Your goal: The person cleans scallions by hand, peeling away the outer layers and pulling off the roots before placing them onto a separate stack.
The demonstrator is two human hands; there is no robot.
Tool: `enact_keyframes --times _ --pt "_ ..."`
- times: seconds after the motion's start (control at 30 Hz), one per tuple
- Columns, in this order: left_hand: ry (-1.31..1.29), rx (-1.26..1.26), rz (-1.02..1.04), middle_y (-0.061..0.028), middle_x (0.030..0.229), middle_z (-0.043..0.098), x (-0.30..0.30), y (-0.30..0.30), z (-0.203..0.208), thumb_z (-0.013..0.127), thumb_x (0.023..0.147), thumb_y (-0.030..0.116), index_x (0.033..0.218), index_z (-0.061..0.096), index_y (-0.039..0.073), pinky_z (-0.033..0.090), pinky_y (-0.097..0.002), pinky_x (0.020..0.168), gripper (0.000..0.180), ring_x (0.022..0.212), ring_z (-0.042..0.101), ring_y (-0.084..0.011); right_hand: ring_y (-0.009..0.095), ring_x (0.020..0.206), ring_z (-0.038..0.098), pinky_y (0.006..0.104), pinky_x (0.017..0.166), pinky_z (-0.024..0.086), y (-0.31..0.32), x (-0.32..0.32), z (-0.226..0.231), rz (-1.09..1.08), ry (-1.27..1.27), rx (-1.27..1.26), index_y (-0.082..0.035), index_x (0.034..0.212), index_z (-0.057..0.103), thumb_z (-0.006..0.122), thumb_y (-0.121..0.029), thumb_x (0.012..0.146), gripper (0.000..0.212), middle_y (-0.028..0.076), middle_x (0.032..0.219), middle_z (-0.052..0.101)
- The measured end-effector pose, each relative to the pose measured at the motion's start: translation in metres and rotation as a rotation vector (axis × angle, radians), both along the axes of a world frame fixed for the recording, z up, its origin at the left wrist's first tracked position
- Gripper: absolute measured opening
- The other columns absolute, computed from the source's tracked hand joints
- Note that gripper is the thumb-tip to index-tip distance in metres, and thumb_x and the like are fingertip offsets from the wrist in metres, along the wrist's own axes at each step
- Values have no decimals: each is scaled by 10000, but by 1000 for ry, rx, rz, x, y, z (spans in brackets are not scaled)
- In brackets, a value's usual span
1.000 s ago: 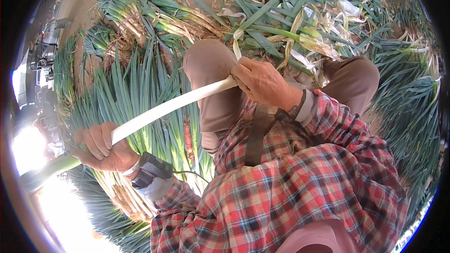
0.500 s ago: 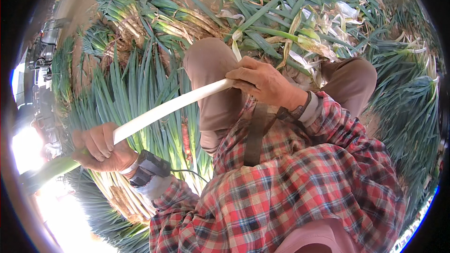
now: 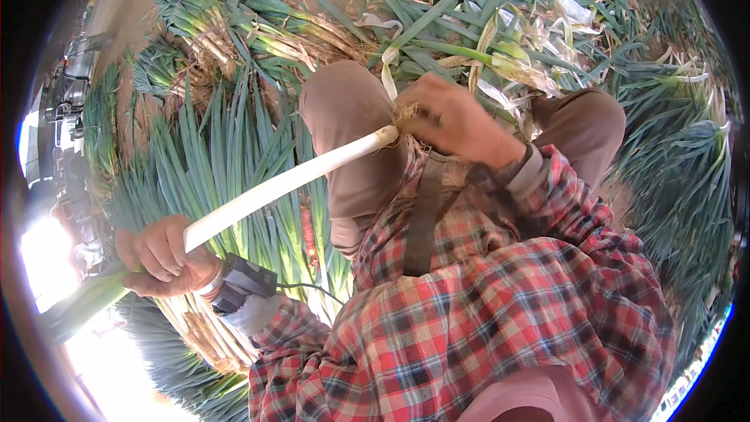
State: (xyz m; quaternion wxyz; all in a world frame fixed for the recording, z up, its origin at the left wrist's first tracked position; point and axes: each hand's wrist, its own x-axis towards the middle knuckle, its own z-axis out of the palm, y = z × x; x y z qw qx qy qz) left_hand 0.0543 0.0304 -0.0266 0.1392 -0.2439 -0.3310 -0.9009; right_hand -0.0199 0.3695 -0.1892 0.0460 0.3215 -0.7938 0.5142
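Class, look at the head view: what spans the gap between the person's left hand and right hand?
The long white leek stalk, gripped by the left hand, reaching the right hand at its root end.

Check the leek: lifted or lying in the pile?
Lifted. Left hand grips the leek by its middle, right hand at the root end, above the knees.

No packages, labels, signs or screens in view.

The leek has a smooth, matt white stalk with dry fibrous roots; the shirt sleeve is soft woven cloth.
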Motion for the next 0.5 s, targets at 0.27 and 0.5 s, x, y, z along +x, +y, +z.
enact_keyframes --times 0.27,0.5 --pt "-23 30 12 81 424 359 -2 3 0 588 853 173 726 397 165 304 -191 380 230 338 326 -31 284 774 581 389 646 496 -19 19 1 25 188 131 -74 949 580 616 -97 807 148 83 838 511" --pt "-12 -8 -106 64 424 388 -1 2 1 643 801 141 702 409 159 321 -204 404 255 349 351 -44 344 766 573 418 661 481 -18 14 -5 -1 0 48 -26 932 573 612 -22 798 140 119 883 553"
